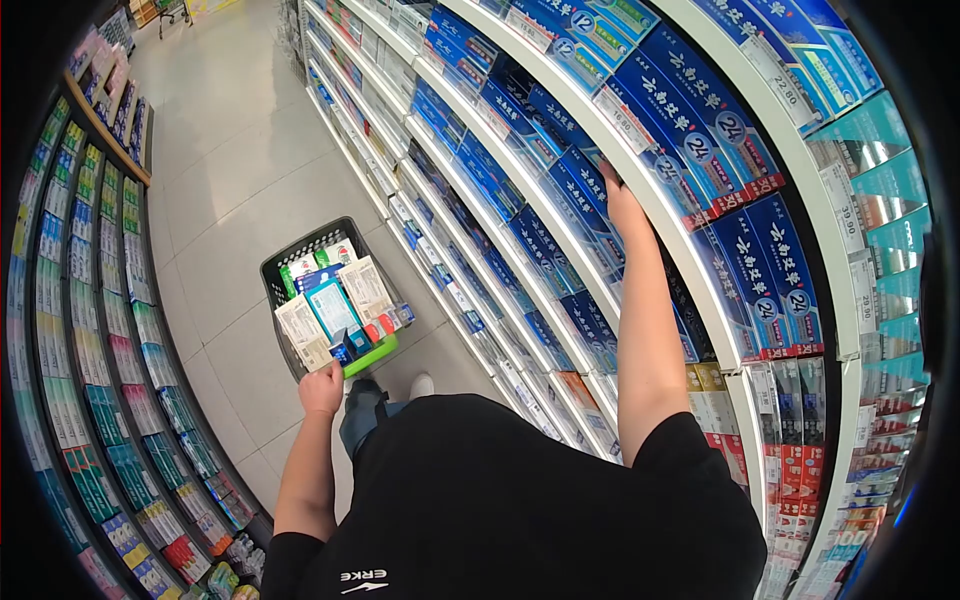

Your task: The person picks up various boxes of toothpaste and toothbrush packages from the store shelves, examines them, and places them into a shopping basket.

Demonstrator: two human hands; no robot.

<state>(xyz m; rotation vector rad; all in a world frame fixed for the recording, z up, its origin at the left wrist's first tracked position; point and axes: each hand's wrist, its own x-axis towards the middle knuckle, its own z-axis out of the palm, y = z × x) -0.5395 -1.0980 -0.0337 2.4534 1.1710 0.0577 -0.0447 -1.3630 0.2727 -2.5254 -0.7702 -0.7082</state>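
Low on the left, my left hand (322,389) is closed at the near corner of a dark shopping basket (275,272) with a green handle (372,356). White boxes (364,290), a blue-framed box (331,306), green-and-white packs and small dark blue boxes (352,342) lie in the basket. My right arm reaches into the shelving on the right, where my right hand (618,196) is beside dark blue toothpaste boxes (580,185) under a white shelf edge. Its fingers are mostly hidden, and I cannot tell whether they hold a box.
Curved-looking white shelves hold rows of blue toothpaste boxes (690,120) with price tags (620,118). Teal packs (895,240) hang at far right. Another stocked shelf unit (95,330) lines the left. Grey tiled floor (225,215) runs between, with a shopping cart (172,12) far back.
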